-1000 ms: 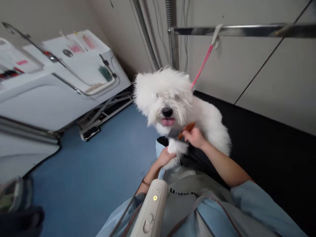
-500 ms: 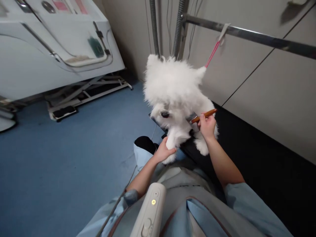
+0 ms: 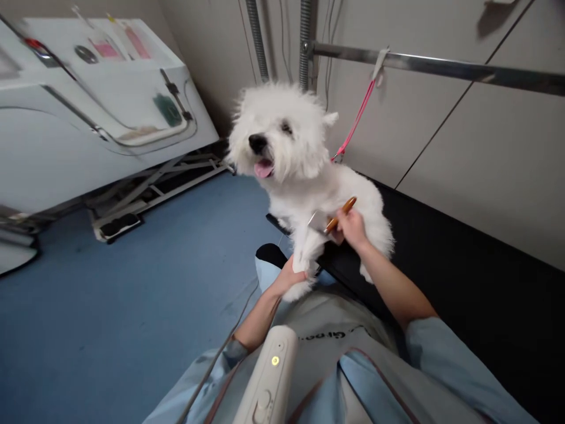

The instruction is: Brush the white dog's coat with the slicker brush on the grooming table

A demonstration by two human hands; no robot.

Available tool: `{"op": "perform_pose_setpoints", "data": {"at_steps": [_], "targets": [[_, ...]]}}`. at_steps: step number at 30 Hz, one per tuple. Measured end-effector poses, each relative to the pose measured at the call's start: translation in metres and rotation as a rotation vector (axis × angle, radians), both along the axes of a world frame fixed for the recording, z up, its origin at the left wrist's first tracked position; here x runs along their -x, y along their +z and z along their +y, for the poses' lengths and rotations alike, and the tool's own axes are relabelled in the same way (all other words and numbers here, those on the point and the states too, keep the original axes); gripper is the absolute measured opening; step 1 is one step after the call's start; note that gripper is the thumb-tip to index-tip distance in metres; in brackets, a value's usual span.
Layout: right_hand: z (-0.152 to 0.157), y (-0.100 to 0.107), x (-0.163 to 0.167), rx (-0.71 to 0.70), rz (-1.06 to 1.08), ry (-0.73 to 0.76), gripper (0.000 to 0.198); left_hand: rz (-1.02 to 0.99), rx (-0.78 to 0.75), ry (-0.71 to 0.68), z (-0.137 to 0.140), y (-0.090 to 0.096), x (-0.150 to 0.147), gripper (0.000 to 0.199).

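A fluffy white dog (image 3: 286,141) sits on the black table, head raised, mouth open and tongue showing. My left hand (image 3: 289,277) is wrapped around one of its front legs, low down near the paw. In my right hand (image 3: 352,228) is the wooden handle of a slicker brush (image 3: 339,215). The brush's metal head lies against the fur at the top of that front leg, and its bristles are hidden. A pink leash (image 3: 359,118) runs from the dog's neck up to a metal bar (image 3: 424,63).
The black grooming table (image 3: 463,265) stretches to the right along the wall. At the left stands a white bathtub (image 3: 145,159) with bottles on it, above a metal scissor frame (image 3: 154,188). A pale handheld device (image 3: 269,377) with a lit button hangs before my apron.
The dog has lifted its head from bowed down to facing up. My right hand and the brush have moved left and a little lower, onto the front leg. My left hand keeps its hold.
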State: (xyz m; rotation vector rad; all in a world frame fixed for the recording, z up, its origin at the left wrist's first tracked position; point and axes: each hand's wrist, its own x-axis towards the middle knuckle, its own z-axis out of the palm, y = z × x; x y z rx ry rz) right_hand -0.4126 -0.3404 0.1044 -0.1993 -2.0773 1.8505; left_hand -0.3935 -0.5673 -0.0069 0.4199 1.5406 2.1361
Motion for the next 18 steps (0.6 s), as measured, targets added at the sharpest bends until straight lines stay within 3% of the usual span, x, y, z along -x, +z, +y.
{"op": "perform_pose_setpoints", "data": {"at_steps": [2, 3, 6, 7, 11, 12, 15, 16, 18], "targets": [[0.0, 0.006, 0.007, 0.007, 0.113, -0.147, 0.047, -0.014, -0.017, 0.028, 0.001, 0.002, 0.001, 0.092], [0.0, 0.008, 0.009, -0.018, 0.136, -0.123, 0.046, -0.031, -0.001, 0.033, 0.002, 0.004, 0.002, 0.087], [-0.004, 0.013, 0.012, -0.164, 0.025, 0.184, 0.043, -0.068, 0.101, 0.033, 0.006, 0.013, 0.003, 0.078], [-0.003, 0.015, 0.015, -0.193, -0.008, 0.21, 0.042, -0.068, 0.133, 0.044, 0.007, 0.015, 0.003, 0.077], [0.011, 0.03, 0.033, -0.153, 0.183, -0.137, 0.041, -0.038, 0.176, 0.084, 0.012, 0.012, 0.004, 0.076], [0.014, 0.034, 0.036, -0.171, 0.212, -0.109, 0.04, -0.027, 0.164, 0.056, 0.013, 0.011, 0.004, 0.074], [0.019, 0.039, 0.037, -0.286, 0.114, 0.221, 0.035, -0.003, 0.157, -0.043, 0.013, 0.007, 0.003, 0.063], [0.019, 0.039, 0.036, -0.293, 0.096, 0.237, 0.034, -0.001, 0.179, -0.04, 0.012, 0.007, 0.003, 0.061], [0.02, 0.037, 0.034, -0.242, 0.162, 0.032, 0.033, 0.003, 0.232, 0.001, 0.01, 0.007, 0.003, 0.06]]}}
